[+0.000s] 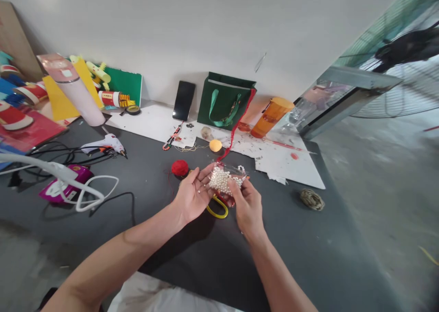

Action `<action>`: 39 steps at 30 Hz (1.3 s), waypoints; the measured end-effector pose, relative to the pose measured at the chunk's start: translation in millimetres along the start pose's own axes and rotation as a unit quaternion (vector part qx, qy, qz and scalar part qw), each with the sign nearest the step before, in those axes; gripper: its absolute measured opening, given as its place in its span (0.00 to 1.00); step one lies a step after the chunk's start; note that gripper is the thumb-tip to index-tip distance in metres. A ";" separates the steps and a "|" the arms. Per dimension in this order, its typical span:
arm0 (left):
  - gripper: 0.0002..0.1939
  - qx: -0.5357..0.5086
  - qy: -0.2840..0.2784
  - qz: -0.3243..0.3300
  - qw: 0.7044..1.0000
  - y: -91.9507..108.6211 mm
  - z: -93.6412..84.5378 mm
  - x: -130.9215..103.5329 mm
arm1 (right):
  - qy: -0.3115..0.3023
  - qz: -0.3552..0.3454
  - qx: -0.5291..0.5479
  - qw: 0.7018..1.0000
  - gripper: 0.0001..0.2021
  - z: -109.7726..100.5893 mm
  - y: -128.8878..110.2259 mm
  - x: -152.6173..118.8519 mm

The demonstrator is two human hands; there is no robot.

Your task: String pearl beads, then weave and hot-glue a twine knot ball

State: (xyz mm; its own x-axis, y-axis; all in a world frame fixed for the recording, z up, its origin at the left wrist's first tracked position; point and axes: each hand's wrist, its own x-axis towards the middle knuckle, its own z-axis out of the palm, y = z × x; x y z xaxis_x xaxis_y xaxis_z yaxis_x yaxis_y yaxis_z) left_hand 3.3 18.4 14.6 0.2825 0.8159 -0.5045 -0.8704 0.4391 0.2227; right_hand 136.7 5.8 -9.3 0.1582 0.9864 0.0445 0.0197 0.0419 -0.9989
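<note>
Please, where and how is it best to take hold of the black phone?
Best grip the phone by its two long side edges, near the middle, coming from the front. It leans against the wall, screen outward, and both edges look free; the green bag stands apart. The beaded strap at its foot may be attached, so lift gently.

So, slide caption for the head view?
Both hands hold a small bag of white beads above a dark table.

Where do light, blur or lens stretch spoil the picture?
Head view: dark shadow on the desk below the left hand; pale beads merge into one bright patch; soft glare on the wall, upper left; fan smeared at the right; outward lean of the pink bottle may be partly lens stretch.
</note>
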 end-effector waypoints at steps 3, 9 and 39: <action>0.15 0.011 -0.007 -0.004 1.000 -0.9 1.1 -1.3 | -0.006 0.035 0.067 0.997 0.12 -3.0 -3.1 4.5; 0.16 0.031 -0.040 -0.005 0.999 -0.2 3.5 -4.2 | -0.024 0.094 0.179 0.979 0.11 -17.9 -19.4 15.7; 0.15 0.088 -0.032 0.004 0.996 -6.8 -1.8 0.5 | -0.008 0.020 0.021 1.000 0.11 -17.9 3.6 11.7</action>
State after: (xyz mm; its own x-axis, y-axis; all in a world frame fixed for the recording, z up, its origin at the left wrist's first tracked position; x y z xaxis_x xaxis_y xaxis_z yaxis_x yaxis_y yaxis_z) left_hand 8.6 15.1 11.3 0.3053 0.8398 -0.4489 -0.7905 0.4864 0.3722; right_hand 156.3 14.7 -12.2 0.1424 0.9898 0.0048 -0.0280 0.0089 -0.9996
